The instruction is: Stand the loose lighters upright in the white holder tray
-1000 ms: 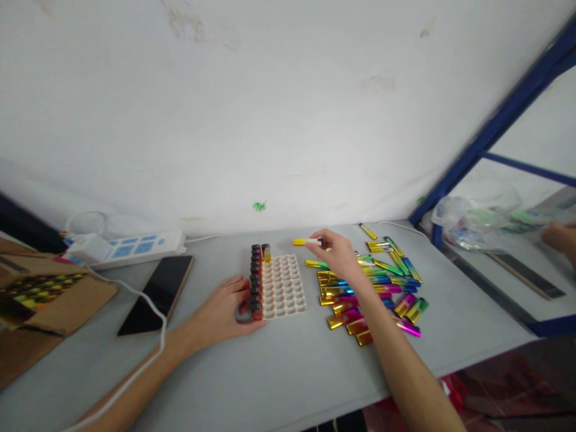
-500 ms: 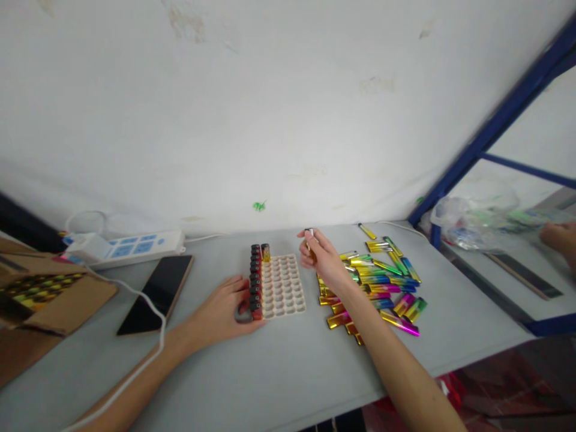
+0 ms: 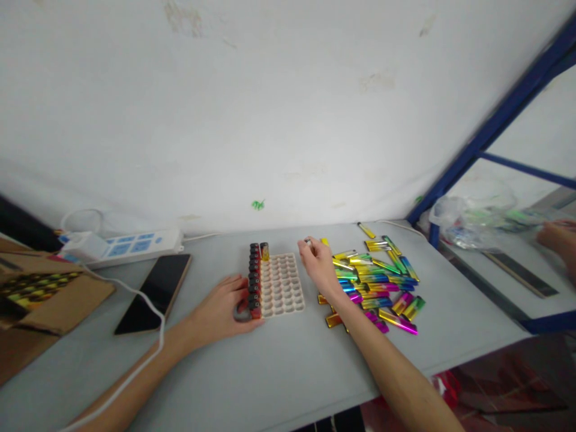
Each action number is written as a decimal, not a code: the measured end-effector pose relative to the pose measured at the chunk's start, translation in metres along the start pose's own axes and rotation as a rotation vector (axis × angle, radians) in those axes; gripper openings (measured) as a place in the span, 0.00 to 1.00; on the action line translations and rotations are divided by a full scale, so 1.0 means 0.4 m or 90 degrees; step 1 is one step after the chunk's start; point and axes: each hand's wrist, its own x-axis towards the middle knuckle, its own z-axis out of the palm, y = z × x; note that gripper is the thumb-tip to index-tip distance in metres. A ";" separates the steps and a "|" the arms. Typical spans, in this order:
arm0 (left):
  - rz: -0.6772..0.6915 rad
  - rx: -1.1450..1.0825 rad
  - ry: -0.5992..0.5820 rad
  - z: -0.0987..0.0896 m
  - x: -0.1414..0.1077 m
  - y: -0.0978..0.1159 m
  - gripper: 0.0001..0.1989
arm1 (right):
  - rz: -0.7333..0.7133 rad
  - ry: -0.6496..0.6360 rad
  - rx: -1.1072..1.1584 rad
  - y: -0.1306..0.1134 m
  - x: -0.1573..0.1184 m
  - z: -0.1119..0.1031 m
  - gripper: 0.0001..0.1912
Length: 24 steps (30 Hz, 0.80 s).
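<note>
A cream tray (image 3: 294, 288) with rows of round holes lies on the table. Along its left edge stands a row of lighters (image 3: 254, 276) with dark tops and red bodies. One yellow lighter (image 3: 265, 254) stands beside them at the far end of the second row. My left hand (image 3: 227, 306) curls around the tray's left edge, against the lighter row; a grey band shows by the thumb. Just right of the tray, my right hand (image 3: 320, 267) is closed around a lighter (image 3: 308, 242), of which only the metallic top end shows. A pile of shiny multicoloured lighters (image 3: 373, 279) lies to its right.
A phone (image 3: 155, 294), a white power strip (image 3: 135, 246) and a cable lie on the left, near an open cardboard box (image 3: 67, 306). A blue metal frame (image 3: 468, 156) stands at right. Beyond it are plastic bags (image 3: 472, 222) and another person's hand (image 3: 558, 237).
My right hand has turned over and moved slightly down and right, hiding more of the lighter in its fingers. My left hand stays at the tray.
</note>
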 end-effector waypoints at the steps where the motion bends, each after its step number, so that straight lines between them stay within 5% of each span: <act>1: -0.007 0.013 -0.011 -0.001 0.001 0.002 0.14 | 0.004 -0.007 -0.001 0.003 0.000 0.001 0.26; 7: -0.029 0.026 -0.035 -0.007 0.006 0.011 0.14 | -0.082 -0.141 0.009 0.015 -0.002 0.009 0.23; 11: -0.036 0.028 -0.030 -0.004 0.007 0.008 0.16 | -0.175 -0.170 -0.138 -0.006 0.007 0.017 0.23; 24: -0.043 0.047 -0.046 -0.008 0.008 0.018 0.19 | -0.157 -0.283 -0.199 0.008 0.066 0.066 0.15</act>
